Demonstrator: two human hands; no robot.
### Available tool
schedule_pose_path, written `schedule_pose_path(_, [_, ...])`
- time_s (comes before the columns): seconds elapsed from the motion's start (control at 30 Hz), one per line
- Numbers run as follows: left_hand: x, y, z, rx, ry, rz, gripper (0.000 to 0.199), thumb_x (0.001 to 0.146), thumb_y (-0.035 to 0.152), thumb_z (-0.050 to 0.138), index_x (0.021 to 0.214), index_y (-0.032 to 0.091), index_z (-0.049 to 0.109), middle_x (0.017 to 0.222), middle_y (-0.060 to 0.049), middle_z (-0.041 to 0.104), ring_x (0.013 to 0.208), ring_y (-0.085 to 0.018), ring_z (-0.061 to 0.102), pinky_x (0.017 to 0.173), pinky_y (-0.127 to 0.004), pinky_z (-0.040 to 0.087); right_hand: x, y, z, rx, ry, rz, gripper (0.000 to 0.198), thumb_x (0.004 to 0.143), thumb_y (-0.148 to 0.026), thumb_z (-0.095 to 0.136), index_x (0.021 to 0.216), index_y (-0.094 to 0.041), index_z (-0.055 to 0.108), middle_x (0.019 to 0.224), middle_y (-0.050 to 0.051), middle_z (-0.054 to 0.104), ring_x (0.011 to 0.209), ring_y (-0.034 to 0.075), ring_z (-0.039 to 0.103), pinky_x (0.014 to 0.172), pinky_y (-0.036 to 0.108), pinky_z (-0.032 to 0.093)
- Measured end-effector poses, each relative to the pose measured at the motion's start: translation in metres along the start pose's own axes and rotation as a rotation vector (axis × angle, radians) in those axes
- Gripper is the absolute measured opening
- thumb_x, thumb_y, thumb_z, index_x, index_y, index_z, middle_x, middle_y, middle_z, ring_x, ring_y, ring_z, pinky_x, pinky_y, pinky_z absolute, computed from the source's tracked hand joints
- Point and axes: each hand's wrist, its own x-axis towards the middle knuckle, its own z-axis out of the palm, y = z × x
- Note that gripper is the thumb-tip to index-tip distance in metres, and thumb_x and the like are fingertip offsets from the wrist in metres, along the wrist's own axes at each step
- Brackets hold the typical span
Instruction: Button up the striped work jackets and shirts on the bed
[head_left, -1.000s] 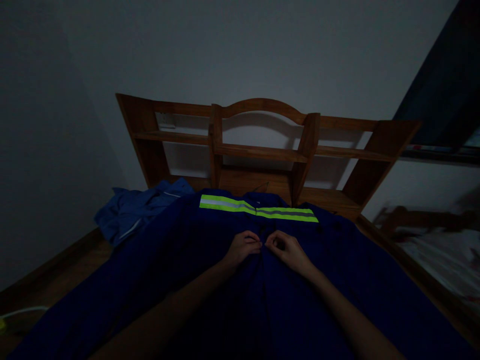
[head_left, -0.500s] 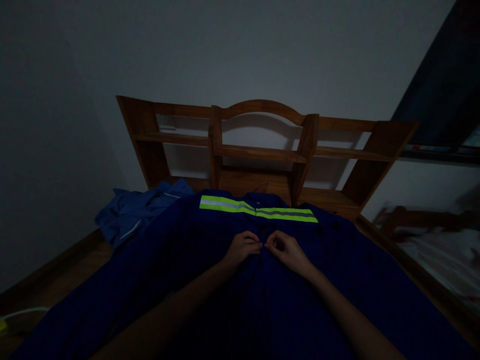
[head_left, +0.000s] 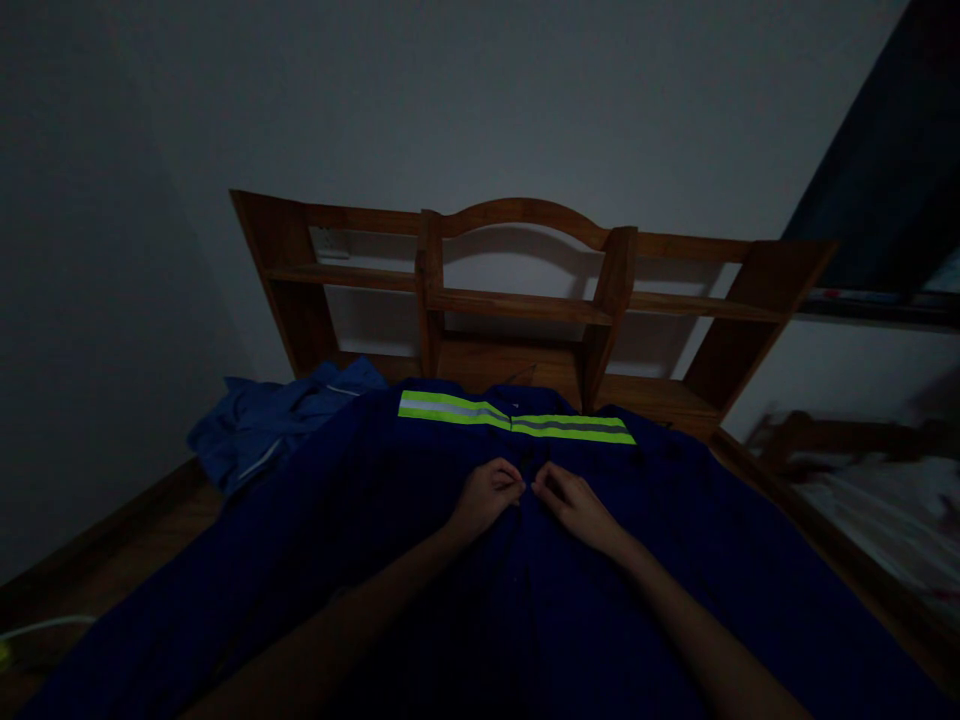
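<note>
A dark blue work jacket (head_left: 600, 590) lies spread out with its sleeves to both sides. Across its chest runs a yellow-green reflective strip (head_left: 450, 408), split at the front opening. Just below that strip, my left hand (head_left: 486, 495) pinches the jacket's front edge, thumb and fingers together. Facing it from the other side of the opening, my right hand (head_left: 574, 503) pinches the cloth too, its fingertips a small gap from the left ones. Dim light and the fingers hide whether a button lies between them.
Behind the jacket's collar stands a wooden shelved headboard (head_left: 517, 305) against the pale wall. A lighter blue garment (head_left: 277, 420) lies crumpled at the left. Wooden flooring (head_left: 142, 535) shows at the left, with a white cable (head_left: 52, 622) near the lower corner.
Both hands stay at the same spot on the front opening. The fingers have shifted slightly, the right thumb and forefinger closing up a little. The jacket lies as before.
</note>
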Motion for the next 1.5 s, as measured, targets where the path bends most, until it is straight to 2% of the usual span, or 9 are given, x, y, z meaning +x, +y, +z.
schedule_pose_path(0.2, [0.0, 0.0, -0.001, -0.017, -0.017, -0.035, 0.034, 0.057, 0.031, 0.077, 0.078, 0.015, 0.057, 0.069, -0.004, 0.066, 0.064, -0.015, 0.063, 0.06, -0.024, 0.047, 0.0, 0.0, 0.001, -0.007, 0.011, -0.013, 0.023, 0.093, -0.037, 0.039, 0.088, -0.02, 0.052, 0.082, 0.001, 0.058, 0.075, 0.013, 0.054, 0.067, 0.024, 0.038])
schedule_pose_path(0.4, [0.001, 0.001, -0.002, -0.022, -0.027, -0.046, 0.031, 0.055, 0.025, 0.078, 0.076, 0.015, 0.058, 0.066, -0.002, 0.064, 0.064, -0.014, 0.061, 0.061, -0.023, 0.045, 0.0, -0.001, 0.002, -0.008, 0.012, 0.001, 0.025, 0.092, -0.039, 0.039, 0.087, -0.02, 0.053, 0.08, 0.001, 0.058, 0.073, 0.014, 0.054, 0.066, 0.024, 0.038])
schedule_pose_path(0.73, [-0.005, 0.009, 0.003, 0.156, -0.007, 0.159, 0.019, 0.065, 0.017, 0.066, 0.083, 0.018, 0.059, 0.077, -0.001, 0.06, 0.076, -0.013, 0.058, 0.066, -0.02, 0.045, 0.001, 0.008, 0.006, 0.156, 0.017, 0.069, 0.027, 0.089, -0.043, 0.044, 0.085, -0.019, 0.054, 0.071, -0.002, 0.053, 0.065, 0.011, 0.05, 0.058, 0.021, 0.036])
schedule_pose_path(0.93, [-0.006, 0.011, 0.002, 0.285, 0.018, 0.163, 0.021, 0.068, 0.022, 0.065, 0.09, 0.022, 0.065, 0.078, -0.001, 0.061, 0.075, -0.014, 0.058, 0.069, -0.023, 0.045, 0.002, 0.012, 0.009, 0.229, 0.04, 0.086, 0.029, 0.088, -0.045, 0.044, 0.084, -0.018, 0.054, 0.066, -0.002, 0.05, 0.059, 0.011, 0.047, 0.053, 0.02, 0.034])
schedule_pose_path(1.07, [-0.006, 0.013, -0.001, 0.358, 0.017, 0.215, 0.017, 0.071, 0.027, 0.064, 0.086, 0.022, 0.07, 0.079, -0.002, 0.06, 0.072, -0.014, 0.057, 0.067, -0.023, 0.045, 0.0, 0.008, 0.006, 0.235, 0.014, 0.092, 0.027, 0.09, -0.042, 0.042, 0.086, -0.019, 0.055, 0.066, -0.002, 0.051, 0.059, 0.011, 0.048, 0.053, 0.02, 0.035])
schedule_pose_path(1.3, [-0.007, 0.018, -0.004, 0.435, 0.018, 0.261, 0.017, 0.072, 0.031, 0.064, 0.083, 0.021, 0.072, 0.081, -0.004, 0.062, 0.07, -0.014, 0.057, 0.064, -0.023, 0.043, 0.0, 0.003, 0.004, 0.176, 0.039, 0.081, 0.025, 0.09, -0.04, 0.043, 0.086, -0.019, 0.055, 0.069, -0.002, 0.054, 0.062, 0.011, 0.05, 0.055, 0.021, 0.036])
schedule_pose_path(1.5, [-0.003, 0.015, -0.006, 0.467, -0.019, 0.256, 0.017, 0.076, 0.029, 0.057, 0.081, 0.02, 0.072, 0.074, -0.003, 0.063, 0.067, -0.014, 0.057, 0.064, -0.022, 0.042, 0.002, 0.006, 0.005, 0.111, 0.085, 0.051, 0.014, 0.086, -0.033, 0.05, 0.09, -0.02, 0.053, 0.076, -0.001, 0.058, 0.066, 0.012, 0.053, 0.059, 0.021, 0.039])
